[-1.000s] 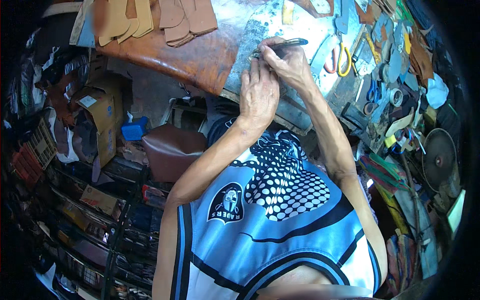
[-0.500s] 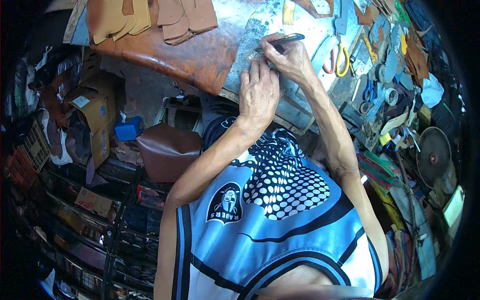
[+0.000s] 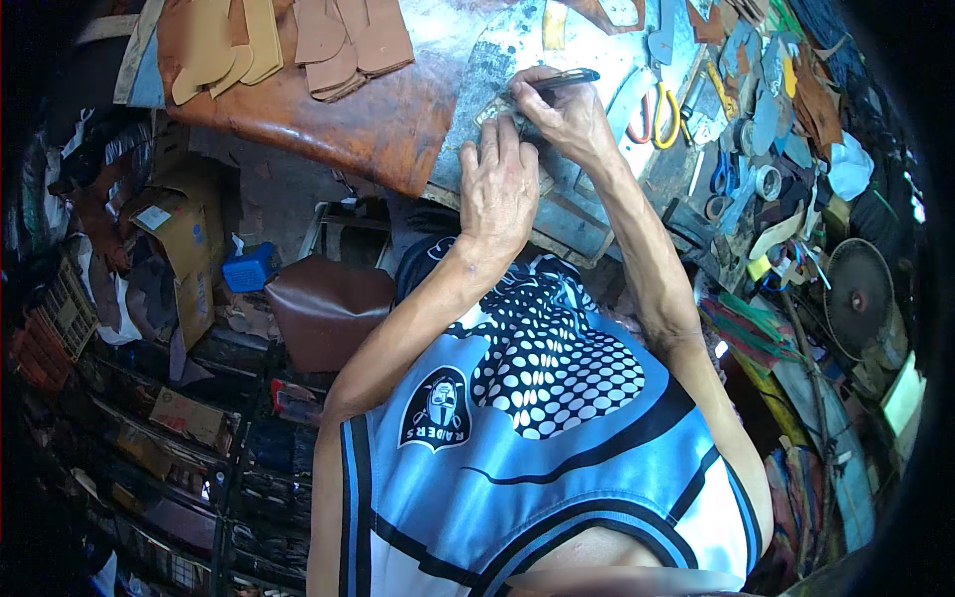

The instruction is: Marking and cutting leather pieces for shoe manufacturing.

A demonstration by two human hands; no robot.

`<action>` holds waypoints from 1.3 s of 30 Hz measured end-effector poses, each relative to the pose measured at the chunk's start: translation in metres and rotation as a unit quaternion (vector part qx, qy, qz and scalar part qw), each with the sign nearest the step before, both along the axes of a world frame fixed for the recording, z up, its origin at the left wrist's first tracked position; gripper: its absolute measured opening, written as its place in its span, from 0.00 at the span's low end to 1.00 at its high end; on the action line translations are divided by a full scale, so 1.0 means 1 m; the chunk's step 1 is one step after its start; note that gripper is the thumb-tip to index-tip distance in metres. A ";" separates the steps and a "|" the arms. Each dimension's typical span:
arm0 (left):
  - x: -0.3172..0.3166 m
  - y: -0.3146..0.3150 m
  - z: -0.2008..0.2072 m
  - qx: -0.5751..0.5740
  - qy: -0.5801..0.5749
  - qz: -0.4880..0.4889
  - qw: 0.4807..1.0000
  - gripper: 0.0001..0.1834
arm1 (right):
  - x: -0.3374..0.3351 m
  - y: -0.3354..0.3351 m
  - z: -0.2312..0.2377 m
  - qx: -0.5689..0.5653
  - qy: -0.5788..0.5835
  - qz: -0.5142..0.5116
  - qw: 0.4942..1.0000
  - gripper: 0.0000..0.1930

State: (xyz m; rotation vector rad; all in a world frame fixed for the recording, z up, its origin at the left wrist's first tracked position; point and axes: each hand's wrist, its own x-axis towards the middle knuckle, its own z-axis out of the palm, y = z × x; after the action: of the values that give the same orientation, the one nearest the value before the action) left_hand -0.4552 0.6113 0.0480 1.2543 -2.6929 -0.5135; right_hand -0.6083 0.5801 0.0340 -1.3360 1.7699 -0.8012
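My right hand [image 3: 569,121] grips a dark pen [image 3: 573,77], its upper end pointing right and its tip hidden by the fingers. Just left of it, my left hand [image 3: 497,194] lies flat with fingers stretched out on the worktop. At those fingertips shows the edge of a small, pale flat piece [image 3: 489,109]; the hands cover the rest of it. Scissors [image 3: 668,117] with one yellow and one red handle lie right of my right hand.
Brown leather [image 3: 328,129] drapes over the table's left part, bearing stacked tan cut pieces [image 3: 353,55] and yellowish ones [image 3: 262,45]. Scraps, tape rolls [image 3: 768,182] and tools crowd the right side. A fan [image 3: 859,298] stands far right; a blue box [image 3: 249,269] sits lower left.
The whole view has shifted a little, so the table things appear farther left. Both hands keep nearly the same pose, and more of the pale piece shows by the left fingertips.
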 end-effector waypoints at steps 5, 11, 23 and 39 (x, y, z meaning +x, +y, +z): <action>-0.001 -0.001 0.002 -0.005 -0.002 -0.006 1.000 0.12 | -0.002 0.004 0.002 -0.010 -0.002 -0.014 1.000 0.14; 0.001 -0.003 0.006 0.003 -0.010 -0.013 1.000 0.12 | -0.003 0.011 -0.003 -0.063 -0.004 -0.023 0.998 0.12; 0.002 -0.004 0.003 -0.013 -0.004 -0.022 1.000 0.11 | 0.000 0.029 0.004 -0.052 0.014 -0.066 0.996 0.09; 0.028 -0.030 -0.004 0.014 0.070 -0.066 0.995 0.12 | 0.009 0.069 0.047 -0.025 -0.032 -0.242 0.969 0.08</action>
State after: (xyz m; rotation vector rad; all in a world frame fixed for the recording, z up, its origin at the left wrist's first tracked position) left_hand -0.4270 0.5813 0.0438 1.0088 -2.6701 -0.6338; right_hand -0.5997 0.6488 0.0809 -0.8992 2.0649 -1.1434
